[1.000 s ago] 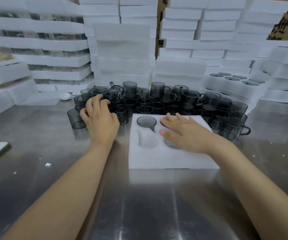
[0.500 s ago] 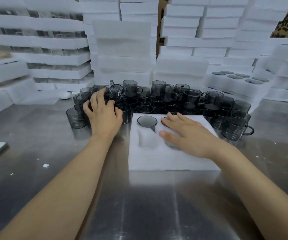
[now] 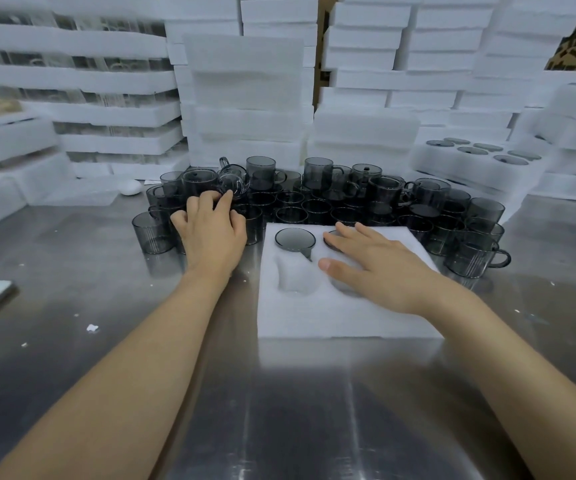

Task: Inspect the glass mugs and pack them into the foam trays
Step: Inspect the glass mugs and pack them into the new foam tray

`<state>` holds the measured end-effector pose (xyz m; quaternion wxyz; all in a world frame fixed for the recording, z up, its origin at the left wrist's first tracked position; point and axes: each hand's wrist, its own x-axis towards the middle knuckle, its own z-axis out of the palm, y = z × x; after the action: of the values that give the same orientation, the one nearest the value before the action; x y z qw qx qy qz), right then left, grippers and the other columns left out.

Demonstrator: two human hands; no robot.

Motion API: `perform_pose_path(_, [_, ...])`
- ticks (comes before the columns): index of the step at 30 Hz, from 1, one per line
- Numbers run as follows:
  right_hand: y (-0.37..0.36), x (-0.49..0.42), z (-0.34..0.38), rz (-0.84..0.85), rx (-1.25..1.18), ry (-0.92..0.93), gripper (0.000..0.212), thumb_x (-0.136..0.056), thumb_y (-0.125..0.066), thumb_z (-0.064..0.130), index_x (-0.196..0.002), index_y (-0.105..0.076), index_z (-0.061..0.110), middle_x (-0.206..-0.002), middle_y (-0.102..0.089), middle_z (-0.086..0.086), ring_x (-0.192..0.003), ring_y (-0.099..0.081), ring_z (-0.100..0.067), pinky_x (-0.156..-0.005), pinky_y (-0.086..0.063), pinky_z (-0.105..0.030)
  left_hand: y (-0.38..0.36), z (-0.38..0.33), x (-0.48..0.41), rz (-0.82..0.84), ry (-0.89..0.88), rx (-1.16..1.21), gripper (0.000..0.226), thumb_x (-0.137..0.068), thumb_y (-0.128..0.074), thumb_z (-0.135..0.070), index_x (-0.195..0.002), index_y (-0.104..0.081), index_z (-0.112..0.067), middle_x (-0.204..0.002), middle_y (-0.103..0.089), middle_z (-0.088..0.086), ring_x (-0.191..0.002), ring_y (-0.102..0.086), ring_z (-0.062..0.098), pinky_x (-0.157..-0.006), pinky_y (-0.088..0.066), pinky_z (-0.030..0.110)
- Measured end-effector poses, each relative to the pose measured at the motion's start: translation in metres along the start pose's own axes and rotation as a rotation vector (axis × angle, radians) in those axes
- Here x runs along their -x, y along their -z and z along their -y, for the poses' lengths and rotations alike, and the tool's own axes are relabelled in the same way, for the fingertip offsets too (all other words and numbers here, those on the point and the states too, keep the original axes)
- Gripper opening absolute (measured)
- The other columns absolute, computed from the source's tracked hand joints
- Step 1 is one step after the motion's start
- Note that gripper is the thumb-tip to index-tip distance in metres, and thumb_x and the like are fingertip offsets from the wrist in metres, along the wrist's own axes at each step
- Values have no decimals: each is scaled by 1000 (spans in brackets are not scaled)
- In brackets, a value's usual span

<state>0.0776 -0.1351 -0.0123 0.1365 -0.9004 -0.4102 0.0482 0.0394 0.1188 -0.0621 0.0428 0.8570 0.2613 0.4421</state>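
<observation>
Smoked-glass mugs [image 3: 317, 199] crowd the far part of the steel counter [image 3: 279, 393], packed rim to rim just beyond both hands, some stacked on others. The left hand [image 3: 210, 230] is down among the leftmost mugs, knuckles up, fingers curled over a mug beneath the palm; that mug is mostly hidden by the hand, so how firm the hold is cannot be told. Just past its fingertips a clear-looking mug [image 3: 233, 180] lies tipped on its side atop the pile, its handle pointing up. To the left of this hand one ribbed mug [image 3: 151, 233] stands a little apart from the group.

The right hand [image 3: 376, 268] lies flat and open on a white foam tray [image 3: 348, 317], fingers straight and spread, holding nothing. Its fingertips reach a dark mug [image 3: 331, 239] seated in a far pocket. Left of those fingertips another mug [image 3: 295, 239] sits sunk in its pocket, rim level with the foam. Just left of the thumb is an unfilled pocket [image 3: 295, 275].

Right of the right hand a handled mug [image 3: 475, 258] stands on the counter beside the tray. Beyond it a filled foam tray [image 3: 480, 157] rests on others, and white foam stacks [image 3: 245, 98] wall the back.
</observation>
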Motion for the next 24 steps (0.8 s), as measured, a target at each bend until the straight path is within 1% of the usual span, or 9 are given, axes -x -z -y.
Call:
perform_pose_path(4, [1,0,0,-3,-9,0,67,-89,-28,67,-150,-20,39,-159,-2,19,-146,5,-4,-116,-6,-41,6,2,-2,-92,49,24,24,-92,-48,-23,-102,-69,-21,-103,-65,-2,-96,-52,22,-82,-21,34])
perform_pose_path(9, [1,0,0,4,3,5,67,-90,-26,67,-150,-18,39,-159,-1,19,-146,5,-4,-116,-6,-41,15,9,-5,-189,115,170,8,-90,-56,-18,-94,-63,-19,-92,-66,-2,-89,-57,23,-80,-27,33])
perform_pose_path(13, [3,-2,-3,68,40,-10,69,-88,-21,70,-150,-11,43,-157,5,23,-146,9,-4,-116,-4,-41,26,2,-5,-279,41,318,21,-75,-51,4,-77,-62,-15,-84,-65,0,-76,-59,23,-72,-34,34])
perform_pose_path(15, [3,-2,-4,69,41,-5,68,-88,-21,70,-150,-11,43,-158,5,22,-146,9,-5,-117,-4,-41,34,-6,-5,-317,-42,352,25,-67,-49,9,-68,-60,-13,-79,-65,1,-72,-61,23,-68,-36,37])
perform_pose_path(18, [-1,-3,-6,12,-9,6,64,-91,-27,66,-149,-19,40,-159,-3,19,-147,2,-6,-118,-6,-40,48,-22,-4,-349,-277,410,26,-70,-57,11,-59,-59,-13,-72,-64,-1,-71,-65,18,-63,-34,36])
perform_pose_path(19, [-2,-4,-6,-41,-56,10,61,-93,-32,62,-149,-23,39,-159,-10,18,-147,-6,-8,-118,-10,-37,52,-30,-2,-348,-375,435,28,-73,-60,9,-56,-58,-13,-71,-65,-1,-71,-65,17,-61,-34,36])
perform_pose_path(21, [-2,-5,-8,-208,-236,28,59,-95,-43,52,-148,-26,37,-156,-25,14,-140,-29,-8,-111,-22,-23,59,-49,4,-342,-555,450,35,-77,-69,3,-51,-56,-15,-71,-67,-4,-67,-64,17,-64,-32,35])
perform_pose_path(22, [-1,-5,-8,-295,-353,45,62,-94,-50,46,-149,-25,36,-154,-31,13,-135,-37,-7,-104,-25,-16,62,-58,8,-341,-633,439,39,-75,-73,3,-49,-54,-17,-72,-68,-6,-64,-62,17,-68,-31,35])
perform_pose_path(24, [2,-5,-8,-408,-551,95,79,-88,-63,36,-151,-17,38,-149,-38,11,-128,-44,-4,-100,-32,-14,65,-70,12,-336,-765,417,44,-67,-78,7,-46,-50,-19,-73,-69,-10,-60,-61,16,-74,-28,32])
